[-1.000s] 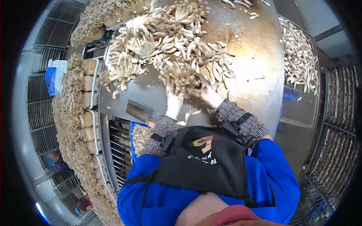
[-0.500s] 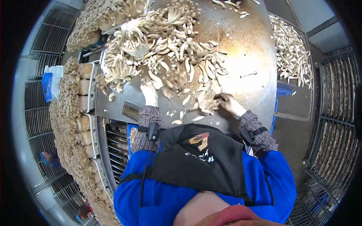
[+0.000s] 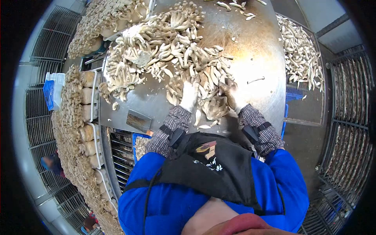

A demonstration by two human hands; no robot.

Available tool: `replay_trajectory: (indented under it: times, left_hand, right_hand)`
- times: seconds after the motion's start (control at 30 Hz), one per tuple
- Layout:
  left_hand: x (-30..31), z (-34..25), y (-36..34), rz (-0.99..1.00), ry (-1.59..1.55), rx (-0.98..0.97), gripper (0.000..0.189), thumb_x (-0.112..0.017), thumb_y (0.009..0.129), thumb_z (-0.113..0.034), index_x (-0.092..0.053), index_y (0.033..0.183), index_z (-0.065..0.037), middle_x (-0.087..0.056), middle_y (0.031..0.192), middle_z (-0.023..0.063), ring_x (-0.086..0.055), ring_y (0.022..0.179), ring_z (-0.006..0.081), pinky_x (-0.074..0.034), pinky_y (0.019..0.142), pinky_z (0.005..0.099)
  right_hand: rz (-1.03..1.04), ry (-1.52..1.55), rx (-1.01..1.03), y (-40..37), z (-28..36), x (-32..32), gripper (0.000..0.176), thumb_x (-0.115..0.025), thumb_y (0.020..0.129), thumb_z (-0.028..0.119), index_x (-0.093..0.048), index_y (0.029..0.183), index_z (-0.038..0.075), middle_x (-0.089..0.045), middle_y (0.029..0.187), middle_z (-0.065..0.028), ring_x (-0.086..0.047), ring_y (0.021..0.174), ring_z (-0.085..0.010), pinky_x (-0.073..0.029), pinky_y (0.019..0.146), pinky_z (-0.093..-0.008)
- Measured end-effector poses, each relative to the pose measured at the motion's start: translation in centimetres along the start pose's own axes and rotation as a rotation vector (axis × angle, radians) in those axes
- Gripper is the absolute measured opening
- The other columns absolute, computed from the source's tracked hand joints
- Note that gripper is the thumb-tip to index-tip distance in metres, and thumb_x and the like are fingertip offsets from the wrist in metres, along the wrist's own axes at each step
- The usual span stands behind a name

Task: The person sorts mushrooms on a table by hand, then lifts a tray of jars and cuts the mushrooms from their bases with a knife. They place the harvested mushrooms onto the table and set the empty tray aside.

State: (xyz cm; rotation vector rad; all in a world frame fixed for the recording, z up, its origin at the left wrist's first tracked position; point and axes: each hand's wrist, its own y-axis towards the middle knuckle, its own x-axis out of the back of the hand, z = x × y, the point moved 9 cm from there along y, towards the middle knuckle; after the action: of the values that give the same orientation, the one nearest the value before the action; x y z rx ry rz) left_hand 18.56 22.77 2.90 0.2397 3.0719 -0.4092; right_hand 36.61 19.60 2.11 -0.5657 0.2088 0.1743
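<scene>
A heap of loose mushrooms and whole clumps [image 3: 156, 51] covers the upper left of the metal table. My left hand [image 3: 190, 92], in a pale glove, reaches into the heap's near edge with its fingers stretched forward among the stems. Opposite it, my right hand [image 3: 234, 95], its glove dark at the fingertips, lies against the heap's right side, fingers extended. Loose stems fill the gap between my two hands. Just below that gap, close to my apron, rests a mushroom clump [image 3: 215, 108]. Some single stems [image 3: 197, 117] lie beside the clump.
A dark rectangular plate [image 3: 138, 121] lies at the table's near left. Beyond the right edge of the metal table [image 3: 258, 51] is a container of picked mushrooms [image 3: 299, 51]. Racks of mushroom blocks [image 3: 89, 98] line the left side. A thin dark stick [image 3: 256, 80] lies on the tabletop.
My left hand has moved right, from the heap's lower left to its near middle. My right hand has shifted up off the clump to the heap's side, and stems are now gathered between both hands.
</scene>
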Motion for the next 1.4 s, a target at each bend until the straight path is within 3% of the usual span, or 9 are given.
replay_trajectory:
  times: [0.3, 0.43, 0.5, 0.67, 0.8, 0.93, 1.1, 1.27, 1.4]
  left_hand:
    - [1.6, -9.5, 7.2, -0.161, 0.940, -0.667, 0.058, -0.053, 0.088, -0.007, -0.045, 0.145, -0.010, -0.056, 0.130, 0.0250, -0.056, 0.118, 0.0418, -0.047, 0.101, 0.0443]
    - [2.5, -6.6, 16.0, 0.342, 1.063, -0.084, 0.067, -0.062, 0.081, -0.019, -0.047, 0.146, -0.017, -0.053, 0.137, 0.0277, -0.052, 0.125, 0.0418, -0.043, 0.106, 0.0459]
    - [2.7, -2.5, 19.3, 0.419, 1.334, -0.201, 0.078, -0.073, 0.077, -0.023, -0.042, 0.148, -0.021, -0.057, 0.134, 0.0244, -0.061, 0.115, 0.0392, -0.049, 0.095, 0.0455]
    - [1.4, -3.0, 16.1, 0.364, 1.038, -0.186, 0.074, -0.079, 0.069, -0.023, -0.051, 0.136, -0.010, -0.059, 0.129, 0.0205, -0.061, 0.115, 0.0361, -0.050, 0.098, 0.0409]
    - [2.5, 1.3, 10.4, 0.252, 0.583, 0.044, 0.083, -0.080, 0.079, -0.019, -0.035, 0.147, -0.005, -0.060, 0.127, 0.0175, -0.062, 0.113, 0.0267, -0.054, 0.094, 0.0367]
    - [3.4, 5.7, 3.5, 0.062, -0.165, 0.141, 0.084, -0.071, 0.089, -0.008, -0.019, 0.154, -0.002, -0.063, 0.113, 0.0128, -0.063, 0.101, 0.0190, -0.058, 0.085, 0.0299]
    - [4.6, 8.9, 0.7, -0.023, -0.788, 0.232, 0.028, -0.066, 0.090, -0.024, -0.066, 0.109, -0.004, -0.071, 0.084, 0.0064, -0.070, 0.075, 0.0178, -0.058, 0.074, 0.0342]
    - [0.8, 3.7, -1.5, 0.261, -0.254, 0.221, 0.029, -0.063, 0.095, -0.020, -0.063, 0.110, 0.005, -0.072, 0.079, 0.0099, -0.070, 0.075, 0.0142, -0.055, 0.062, 0.0267]
    - [2.2, 3.8, -1.6, -0.036, -0.206, 0.169, 0.035, -0.065, 0.096, -0.033, -0.064, 0.102, 0.002, -0.067, 0.075, 0.0053, -0.065, 0.064, 0.0133, -0.052, 0.056, 0.0242]
  right_hand:
    - [-0.393, -0.850, 0.240, 2.3, 5.1, 3.6, 0.054, -0.067, 0.090, 0.025, -0.049, 0.134, -0.002, -0.057, 0.132, -0.0270, -0.059, 0.117, -0.0393, -0.051, 0.096, -0.0464]
    - [-0.497, -1.178, 0.616, 3.0, 4.4, 1.4, 0.057, -0.070, 0.087, 0.027, -0.052, 0.134, 0.000, -0.054, 0.131, -0.0237, -0.053, 0.118, -0.0422, -0.048, 0.098, -0.0500]
    - [-0.341, -1.070, 0.577, 4.8, 3.3, 0.8, 0.059, -0.070, 0.086, 0.027, -0.051, 0.136, 0.001, -0.049, 0.140, -0.0230, -0.049, 0.126, -0.0409, -0.046, 0.101, -0.0490]
    - [-0.082, -0.849, 0.179, 5.5, 2.6, -0.2, 0.072, -0.069, 0.090, 0.034, -0.040, 0.147, 0.002, -0.049, 0.142, -0.0300, -0.055, 0.124, -0.0439, -0.047, 0.102, -0.0436]
    - [-0.164, -0.739, 0.466, 6.6, 1.2, -0.5, 0.083, -0.072, 0.089, 0.031, -0.027, 0.153, 0.003, -0.062, 0.124, -0.0271, -0.062, 0.114, -0.0415, -0.051, 0.096, -0.0411]
    - [0.011, -0.342, 0.377, 8.2, -3.1, -1.2, 0.063, -0.077, 0.087, 0.026, -0.052, 0.138, -0.001, -0.062, 0.131, -0.0199, -0.060, 0.119, -0.0259, -0.048, 0.102, -0.0350]
    - [-0.053, -0.052, 0.110, 6.3, -3.1, -1.4, 0.031, -0.063, 0.095, 0.017, -0.059, 0.120, -0.002, -0.065, 0.101, -0.0054, -0.060, 0.087, -0.0132, -0.050, 0.080, -0.0274]
    - [0.145, 0.052, 0.109, 3.6, -0.8, -4.5, 0.029, -0.067, 0.093, 0.016, -0.058, 0.116, 0.003, -0.063, 0.090, -0.0011, -0.057, 0.084, -0.0109, -0.048, 0.078, -0.0273]
    - [0.077, -0.076, 0.294, 3.9, 0.2, -3.5, 0.027, -0.066, 0.094, 0.015, -0.059, 0.115, -0.001, -0.067, 0.098, -0.0049, -0.063, 0.093, -0.0151, -0.051, 0.081, -0.0293]
